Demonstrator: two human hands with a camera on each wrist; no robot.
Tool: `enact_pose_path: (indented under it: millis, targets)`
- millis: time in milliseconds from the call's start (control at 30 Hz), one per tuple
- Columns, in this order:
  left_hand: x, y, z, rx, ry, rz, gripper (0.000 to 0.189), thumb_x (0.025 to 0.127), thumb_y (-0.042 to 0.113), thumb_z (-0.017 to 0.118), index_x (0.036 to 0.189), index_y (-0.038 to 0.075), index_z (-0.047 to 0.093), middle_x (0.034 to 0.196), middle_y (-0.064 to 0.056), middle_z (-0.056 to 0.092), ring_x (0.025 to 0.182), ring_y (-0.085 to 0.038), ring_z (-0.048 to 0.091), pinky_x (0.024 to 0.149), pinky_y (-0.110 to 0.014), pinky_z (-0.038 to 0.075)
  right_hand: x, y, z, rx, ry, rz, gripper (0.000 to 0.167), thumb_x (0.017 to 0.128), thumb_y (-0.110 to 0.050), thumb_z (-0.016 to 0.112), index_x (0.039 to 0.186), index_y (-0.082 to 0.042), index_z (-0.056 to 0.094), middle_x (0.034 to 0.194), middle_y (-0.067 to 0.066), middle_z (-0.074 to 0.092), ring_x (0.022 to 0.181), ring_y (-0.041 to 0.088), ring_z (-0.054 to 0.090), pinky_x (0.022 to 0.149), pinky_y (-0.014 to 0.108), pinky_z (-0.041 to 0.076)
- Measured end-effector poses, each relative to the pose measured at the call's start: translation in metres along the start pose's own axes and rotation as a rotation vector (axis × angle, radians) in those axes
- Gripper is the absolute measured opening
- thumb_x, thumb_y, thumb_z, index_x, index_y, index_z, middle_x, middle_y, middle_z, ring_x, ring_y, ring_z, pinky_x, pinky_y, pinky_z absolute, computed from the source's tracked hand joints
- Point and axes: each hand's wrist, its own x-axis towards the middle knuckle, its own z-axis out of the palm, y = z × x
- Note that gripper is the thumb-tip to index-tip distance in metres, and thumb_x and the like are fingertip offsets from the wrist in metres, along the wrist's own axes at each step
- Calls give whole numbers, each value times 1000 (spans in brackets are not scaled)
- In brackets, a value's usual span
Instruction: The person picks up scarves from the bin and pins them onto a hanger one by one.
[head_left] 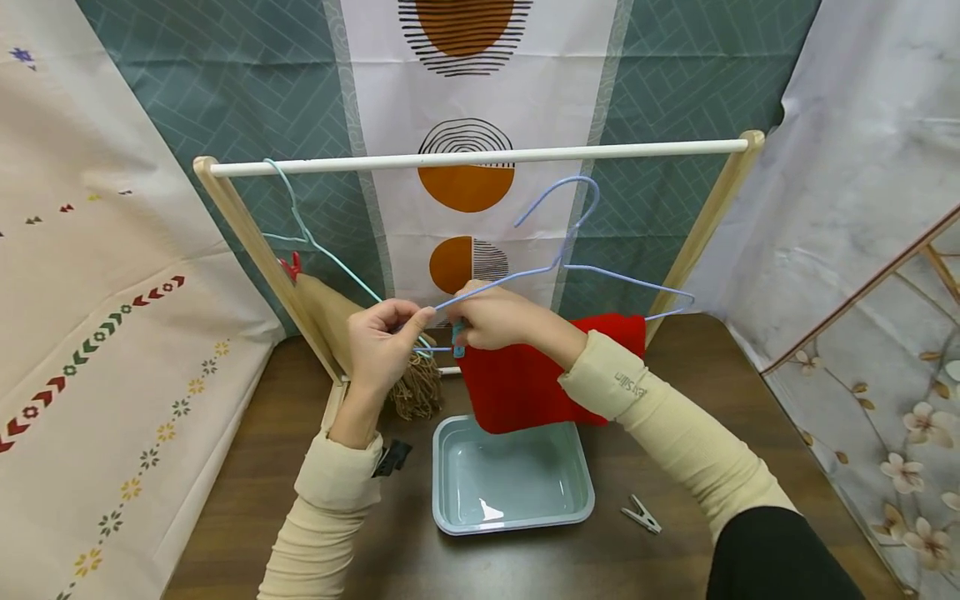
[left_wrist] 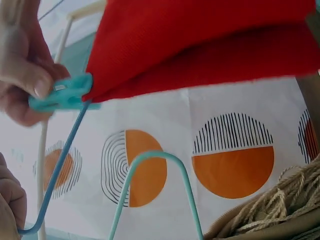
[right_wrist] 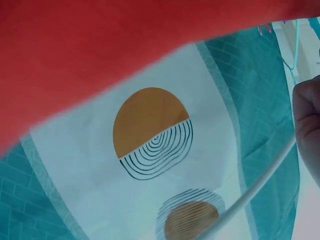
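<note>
A blue wire hanger (head_left: 570, 178) is held up in front of the rack. My left hand (head_left: 382, 342) pinches the hanger's left end between thumb and fingers. A red cloth (head_left: 517, 392) hangs over the hanger's lower bar. At the cloth's left upper corner, my right hand (head_left: 502, 318) pinches a teal clothespin (left_wrist: 62, 95). In the left wrist view the pin's jaws bite the cloth corner beside the blue wire. The right forearm covers part of the cloth in the head view.
A rack with a white rail (head_left: 480, 157) stands behind, holding a mint hanger (head_left: 300, 221) with a tan fringed cloth (head_left: 322, 308) and a red clip (head_left: 291, 265). Below the red cloth sits a grey-blue basin (head_left: 513, 475). A pale clothespin (head_left: 642, 515) lies right of it.
</note>
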Motion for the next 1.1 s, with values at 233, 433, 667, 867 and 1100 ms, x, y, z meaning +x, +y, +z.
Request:
enact_pose_path:
  millis: [233, 433, 667, 867, 1100]
  targets:
    - [0, 3, 2, 5, 17, 1, 11, 73, -10, 68, 64, -10, 62, 55, 5, 53, 47, -3, 41, 44, -15, 33, 0, 3, 9, 85, 0, 53, 13, 83, -10, 64, 73, -7, 55, 58, -2, 41, 58, 13, 38, 57, 23, 32]
    - [-3, 0, 3, -11, 19, -17, 11, 74, -10, 67, 64, -10, 62, 54, 7, 53, 46, -3, 41, 43, -15, 33, -2, 5, 12, 89, 7, 60, 11, 84, -15, 64, 82, -7, 59, 59, -3, 45, 55, 11, 41, 55, 22, 34]
    - [-6, -5, 3, -6, 21, -34, 11, 75, -8, 67, 65, -10, 62, 51, -12, 55, 43, -3, 45, 40, -15, 30, -6, 8, 13, 105, 22, 51, 14, 85, -19, 64, 91, -6, 61, 62, -3, 50, 57, 11, 45, 55, 22, 37]
    - [-10, -7, 5, -17, -5, -54, 11, 75, -8, 67, 66, -11, 62, 52, -15, 58, 45, -1, 54, 39, -15, 33, -10, 8, 14, 143, -6, 82, 17, 85, -21, 64, 95, -8, 60, 62, -3, 47, 58, 11, 41, 56, 22, 34]
    - [-10, -8, 4, 39, -73, -15, 13, 77, -7, 67, 66, -9, 60, 53, -16, 57, 46, 0, 54, 38, -15, 30, -18, 12, 10, 126, 19, 59, 21, 82, -26, 68, 96, -11, 65, 82, -4, 53, 72, 12, 45, 64, 23, 39]
